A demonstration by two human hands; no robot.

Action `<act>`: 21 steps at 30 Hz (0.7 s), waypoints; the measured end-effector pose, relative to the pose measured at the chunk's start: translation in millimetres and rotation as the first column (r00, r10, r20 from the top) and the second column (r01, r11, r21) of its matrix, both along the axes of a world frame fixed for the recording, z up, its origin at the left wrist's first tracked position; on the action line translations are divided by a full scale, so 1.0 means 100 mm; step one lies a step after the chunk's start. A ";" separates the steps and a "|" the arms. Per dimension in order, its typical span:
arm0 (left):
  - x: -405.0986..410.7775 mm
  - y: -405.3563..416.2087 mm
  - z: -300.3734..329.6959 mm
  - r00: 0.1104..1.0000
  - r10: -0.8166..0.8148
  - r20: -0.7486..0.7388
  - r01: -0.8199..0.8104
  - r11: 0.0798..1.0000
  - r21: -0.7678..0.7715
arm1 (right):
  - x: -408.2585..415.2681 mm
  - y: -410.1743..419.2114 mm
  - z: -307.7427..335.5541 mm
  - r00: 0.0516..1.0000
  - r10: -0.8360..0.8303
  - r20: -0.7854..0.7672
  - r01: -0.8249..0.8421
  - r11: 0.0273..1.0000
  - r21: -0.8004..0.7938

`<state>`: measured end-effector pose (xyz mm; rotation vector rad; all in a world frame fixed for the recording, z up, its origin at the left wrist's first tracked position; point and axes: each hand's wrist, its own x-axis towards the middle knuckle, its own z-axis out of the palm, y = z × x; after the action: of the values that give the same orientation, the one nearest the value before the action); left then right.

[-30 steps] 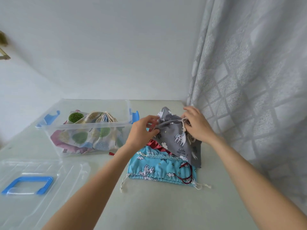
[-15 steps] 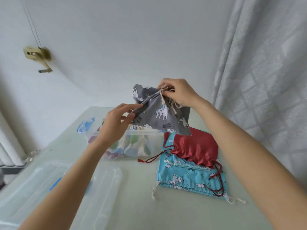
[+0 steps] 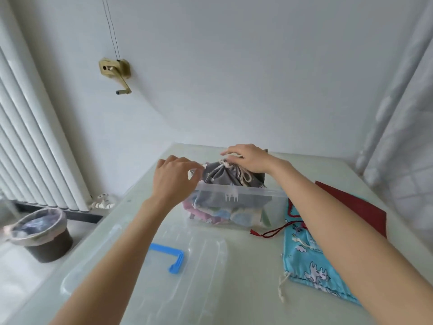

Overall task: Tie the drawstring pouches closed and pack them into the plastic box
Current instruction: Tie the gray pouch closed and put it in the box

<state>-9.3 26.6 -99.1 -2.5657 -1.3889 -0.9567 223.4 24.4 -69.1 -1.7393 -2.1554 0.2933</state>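
While you were holding the grey pouch (image 3: 225,181) up in the air half a second before, now it sat down in the plastic box (image 3: 236,202), on top of the other pouches already packed there. Its top was bunched shut, and the white string (image 3: 243,174) lay looped over it.

Your right hand (image 3: 248,158) rested on the top of the grey pouch, with the fingers curled over the string at the gathered part. Your left hand (image 3: 175,177) was at the left edge of the pouch, with the fingertips bent toward the cloth. I could not tell if it was pinching the cloth or only touching it.

This meant one more pouch was likely packed. Two were still out on the desk (image 3: 140,289), to the right of the box: the red pouch (image 3: 351,202), and the blue pouch (image 3: 311,266) nearer to you. The blue one lay flat with its string loose, so it probably still needed tying. The clear lid (image 3: 145,277) lay on the desk in front of the box, so the box was still open.
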 end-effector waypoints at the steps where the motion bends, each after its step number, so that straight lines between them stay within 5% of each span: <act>1: 0.00 -0.01 -0.01 0.999 -0.006 0.037 0.005 1.000 0.015 | 0.00 0.00 -0.03 1.000 -0.018 0.015 0.017 0.999 0.028; 3: 0.03 -0.03 0.01 0.993 -0.029 0.116 0.022 0.998 0.061 | -0.01 0.00 -0.06 0.996 -0.072 0.048 0.067 0.993 0.093; 6: 0.09 -0.13 -0.04 0.973 -0.077 0.218 0.067 0.996 0.054 | -0.07 -0.10 -0.14 0.994 -0.063 0.087 0.074 0.988 -0.135; 10: 0.28 -0.05 -0.10 0.991 -0.127 0.038 0.132 0.973 -0.192 | -0.14 -0.18 -0.11 0.995 -0.070 0.072 0.089 0.944 -0.317; 14: 0.40 0.16 0.07 0.987 -0.141 -0.074 0.105 0.927 -0.361 | -0.07 -0.13 -0.09 0.993 -0.090 0.081 0.095 0.993 -0.065; 17: 0.47 0.23 0.17 0.984 -0.173 -0.052 0.148 0.936 -0.320 | 0.02 -0.12 -0.07 0.994 -0.083 0.075 0.067 0.980 0.189; 21: 0.56 0.16 0.18 0.988 -0.156 0.019 0.156 0.958 -0.240 | 0.09 -0.23 -0.04 0.999 -0.051 -0.010 0.052 0.959 0.277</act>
<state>46.8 42.5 -81.4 -2.8902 -1.3997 -0.8547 232.3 1.1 -72.9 -1.6292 -2.0313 -0.0212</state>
